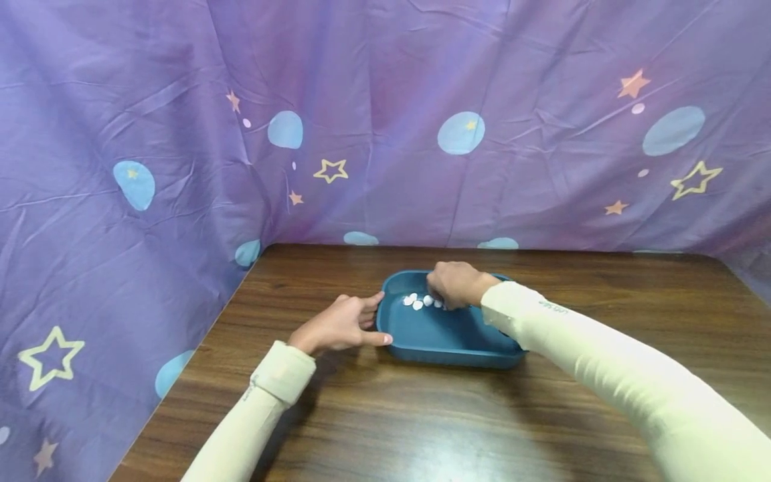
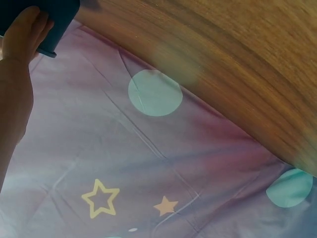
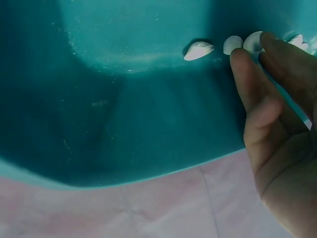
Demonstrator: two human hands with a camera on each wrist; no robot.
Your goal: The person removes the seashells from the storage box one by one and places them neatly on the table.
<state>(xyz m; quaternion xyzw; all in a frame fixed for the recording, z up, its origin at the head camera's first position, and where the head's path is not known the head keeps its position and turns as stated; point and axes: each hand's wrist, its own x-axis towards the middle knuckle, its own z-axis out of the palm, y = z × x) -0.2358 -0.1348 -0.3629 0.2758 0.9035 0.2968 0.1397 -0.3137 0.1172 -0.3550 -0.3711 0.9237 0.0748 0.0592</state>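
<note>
A teal plastic tub [image 1: 446, 356] sits on the wooden table, with several small white seashells [image 1: 417, 304] lying in a loose row inside it. My left hand [image 1: 345, 324] is at the tub's left end, thumb at the near corner and fingers along the side. Those fingers lie against its outer wall in the left wrist view. Reaching down into the tub, my right hand [image 1: 458, 284] has a white seashell [image 3: 253, 42] between its fingertips. Another shell [image 3: 232, 45] is right beside them, and a pointed shell [image 3: 198, 51] lies a little apart on the tub floor.
Brown wooden tabletop [image 1: 337, 415] extends around the tub on all sides. A purple cloth [image 1: 385, 87] with stars and blue spots hangs behind the table and along its left side.
</note>
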